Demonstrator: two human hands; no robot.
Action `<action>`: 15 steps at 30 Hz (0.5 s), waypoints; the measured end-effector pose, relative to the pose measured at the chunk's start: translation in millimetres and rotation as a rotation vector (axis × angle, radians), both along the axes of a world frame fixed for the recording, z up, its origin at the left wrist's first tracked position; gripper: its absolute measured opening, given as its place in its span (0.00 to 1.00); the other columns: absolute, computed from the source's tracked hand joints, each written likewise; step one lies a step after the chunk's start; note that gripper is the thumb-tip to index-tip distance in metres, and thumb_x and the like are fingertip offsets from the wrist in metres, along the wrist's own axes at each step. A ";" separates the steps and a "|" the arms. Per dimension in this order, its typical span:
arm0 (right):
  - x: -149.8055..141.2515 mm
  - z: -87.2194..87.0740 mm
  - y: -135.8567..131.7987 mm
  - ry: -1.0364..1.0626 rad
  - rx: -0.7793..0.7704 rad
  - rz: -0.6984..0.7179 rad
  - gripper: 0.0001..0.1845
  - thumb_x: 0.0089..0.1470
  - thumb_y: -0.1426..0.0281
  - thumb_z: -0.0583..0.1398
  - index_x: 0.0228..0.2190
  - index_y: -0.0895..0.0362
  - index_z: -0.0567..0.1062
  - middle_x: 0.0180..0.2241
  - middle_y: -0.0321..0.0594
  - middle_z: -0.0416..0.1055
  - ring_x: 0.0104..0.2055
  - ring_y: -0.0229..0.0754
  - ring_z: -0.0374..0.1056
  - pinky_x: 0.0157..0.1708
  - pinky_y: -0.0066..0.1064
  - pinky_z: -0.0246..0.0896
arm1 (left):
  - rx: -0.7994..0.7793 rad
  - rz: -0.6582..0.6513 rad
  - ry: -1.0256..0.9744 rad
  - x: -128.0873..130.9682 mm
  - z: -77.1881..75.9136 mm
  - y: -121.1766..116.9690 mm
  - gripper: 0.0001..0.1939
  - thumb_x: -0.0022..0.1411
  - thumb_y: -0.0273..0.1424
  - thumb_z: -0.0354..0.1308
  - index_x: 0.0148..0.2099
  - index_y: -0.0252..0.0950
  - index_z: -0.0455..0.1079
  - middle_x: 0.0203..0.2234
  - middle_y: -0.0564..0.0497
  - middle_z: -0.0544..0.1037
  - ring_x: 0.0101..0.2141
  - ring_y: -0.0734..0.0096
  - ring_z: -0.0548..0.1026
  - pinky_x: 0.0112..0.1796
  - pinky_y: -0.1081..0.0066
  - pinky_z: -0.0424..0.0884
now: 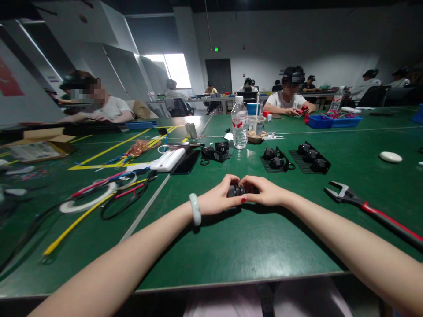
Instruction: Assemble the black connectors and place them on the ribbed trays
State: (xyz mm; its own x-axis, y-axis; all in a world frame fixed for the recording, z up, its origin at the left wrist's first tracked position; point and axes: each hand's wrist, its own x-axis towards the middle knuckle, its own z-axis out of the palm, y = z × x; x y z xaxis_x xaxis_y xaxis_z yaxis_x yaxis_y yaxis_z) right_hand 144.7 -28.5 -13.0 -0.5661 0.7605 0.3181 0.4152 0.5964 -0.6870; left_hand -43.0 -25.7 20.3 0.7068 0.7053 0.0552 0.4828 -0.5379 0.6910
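Between my two hands, just above the green table (211, 251), is a small black ridged part (235, 190); its exact kind cannot be made out. My left hand (214, 199) is closed on its left side, thumb in front and fingers behind. From the right, my right hand (269, 192) grips the same part, its thumb and fingertips meeting those of the left. The fingers cover much of the part. Beyond the hands lie black assemblies with round pieces on flat ribbed plates (310, 157), and similar black pieces (216, 152) to their left.
An adjustable wrench (373, 211) with red and black handles lies at right. A water bottle (239, 123), a cup (256, 125) and a blue tray of wires (333, 119) stand farther back. Cables (82, 220), a white power bank (168, 160) and copper wire (142, 149) lie left. Other people sit beyond.
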 end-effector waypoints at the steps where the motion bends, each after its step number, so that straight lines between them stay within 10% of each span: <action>1: 0.0 0.1 0.0 -0.004 0.003 -0.001 0.17 0.45 0.62 0.57 0.34 0.60 0.64 0.28 0.36 0.62 0.27 0.33 0.55 0.27 0.25 0.52 | 0.002 -0.004 0.004 -0.3 -0.1 0.2 0.25 0.51 0.42 0.51 0.48 0.35 0.51 0.38 0.49 0.63 0.38 0.67 0.64 0.39 0.66 0.64; 15: 0.4 -2.4 -0.2 -0.007 -0.010 0.003 0.18 0.46 0.60 0.55 0.35 0.60 0.64 0.27 0.36 0.61 0.26 0.33 0.55 0.26 0.25 0.52 | 0.006 -0.004 0.012 -1.1 -1.4 0.9 0.27 0.51 0.42 0.52 0.49 0.33 0.50 0.39 0.47 0.63 0.38 0.67 0.65 0.38 0.67 0.64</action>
State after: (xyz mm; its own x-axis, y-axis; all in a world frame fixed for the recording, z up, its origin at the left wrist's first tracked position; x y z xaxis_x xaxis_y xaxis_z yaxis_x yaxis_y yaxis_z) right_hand 145.1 -28.7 -15.3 -0.5707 0.7620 0.3061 0.4183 0.5905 -0.6902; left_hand -44.1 -24.8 18.9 0.7104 0.7020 0.0506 0.4888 -0.5438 0.6821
